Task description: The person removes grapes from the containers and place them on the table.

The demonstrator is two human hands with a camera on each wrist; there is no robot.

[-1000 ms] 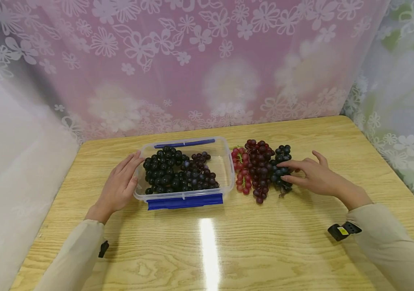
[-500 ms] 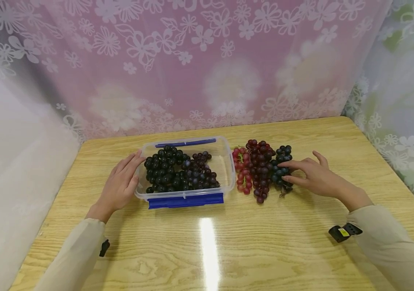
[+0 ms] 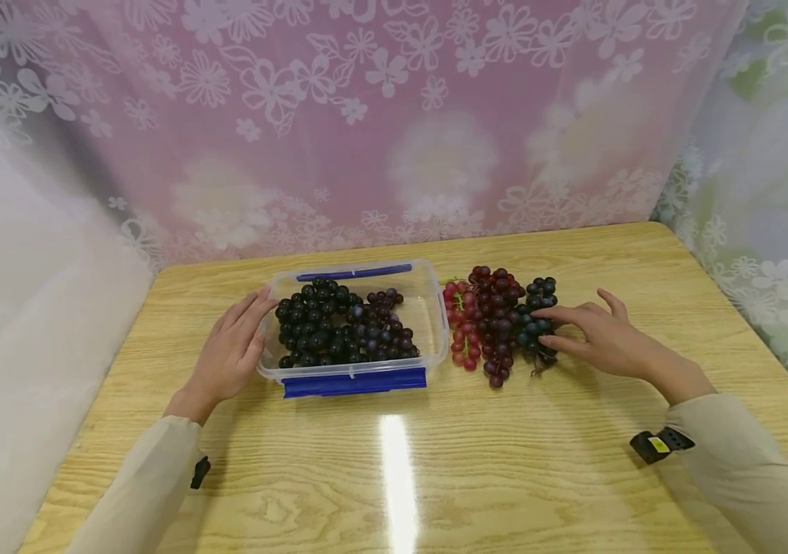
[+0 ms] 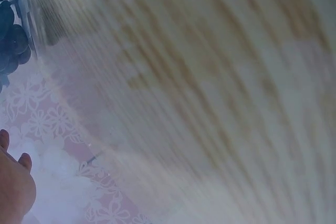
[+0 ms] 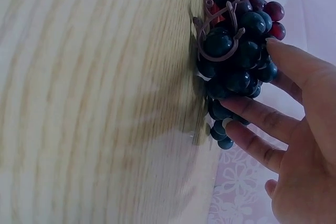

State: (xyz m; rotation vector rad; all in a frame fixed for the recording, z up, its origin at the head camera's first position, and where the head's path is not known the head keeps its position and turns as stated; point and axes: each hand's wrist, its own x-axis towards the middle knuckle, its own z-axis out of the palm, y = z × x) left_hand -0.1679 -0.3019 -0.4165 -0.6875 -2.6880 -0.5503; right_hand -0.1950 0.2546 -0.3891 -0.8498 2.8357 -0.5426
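A clear plastic food container [image 3: 429, 308] with blue clips holds bunches of black grapes [image 3: 311, 319] and dark purple grapes [image 3: 383, 331]. My left hand [image 3: 228, 354] rests along its left side with the fingers extended. Right of the container lie red grapes [image 3: 463, 323], dark red grapes [image 3: 498, 315] and a bunch of blue-black grapes [image 3: 535, 315]. On that last bunch rest the spread thumb and fingers of my right hand [image 3: 595, 335]. In the right wrist view the fingertips touch the blue-black grapes [image 5: 236, 80], which have a curled stem. The left wrist view shows only part of the left hand [image 4: 16, 187].
All of this stands on a wood-grain table [image 3: 325, 477] with a bright light reflection. A pink flowered curtain [image 3: 338, 154] hangs behind, and pale curtains [image 3: 768, 254] hang at the sides. Each wrist wears a black strap device [image 3: 657, 445].
Both hands keep their places on the container and the blue-black grapes. The whole head view has shifted very slightly.
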